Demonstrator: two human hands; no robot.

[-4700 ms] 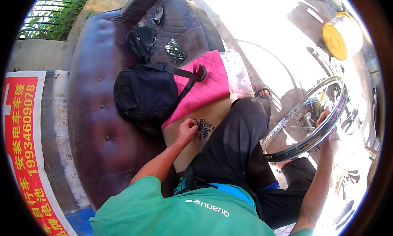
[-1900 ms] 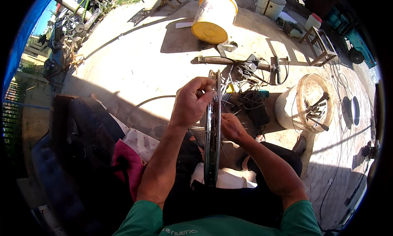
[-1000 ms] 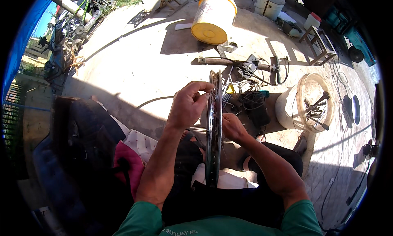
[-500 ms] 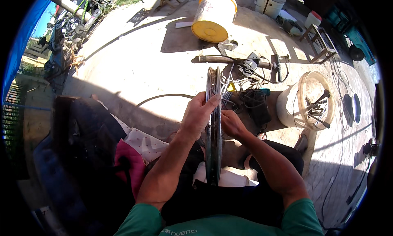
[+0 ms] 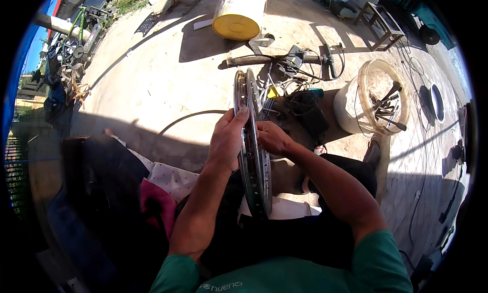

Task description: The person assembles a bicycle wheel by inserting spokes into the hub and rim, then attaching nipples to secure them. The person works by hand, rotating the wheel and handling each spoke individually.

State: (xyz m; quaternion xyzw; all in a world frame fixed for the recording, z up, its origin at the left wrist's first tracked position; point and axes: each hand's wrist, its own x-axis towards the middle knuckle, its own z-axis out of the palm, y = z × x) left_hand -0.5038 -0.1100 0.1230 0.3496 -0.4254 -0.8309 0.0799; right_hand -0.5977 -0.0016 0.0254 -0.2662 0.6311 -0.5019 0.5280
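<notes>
A metal wheel rim (image 5: 252,178) stands on edge in front of me, its lower end down near my lap. The channel with its row of small holes faces me. My left hand (image 5: 227,135) grips the rim from the left side, with the thumb laid along the channel. On the rim's other side my right hand (image 5: 273,138) is closed, its fingertips partly hidden behind the rim's edge. Whatever those fingers pinch cannot be made out. Thin metal spokes (image 5: 265,95) show just beyond the rim, near the right hand.
Right of the rim stands a white bucket (image 5: 351,107) holding tools (image 5: 389,107). Beyond my hands lie a tube with a handlebar (image 5: 249,60), cables and a black box (image 5: 311,117). Farther off are a yellow-based bucket (image 5: 236,26) and a stool (image 5: 381,26). Bike parts (image 5: 76,54) pile up at left.
The rim has turned and leaned a little, so more of its width shows. Both hands stay on its two sides. The whole view has shifted, moving the background up and left.
</notes>
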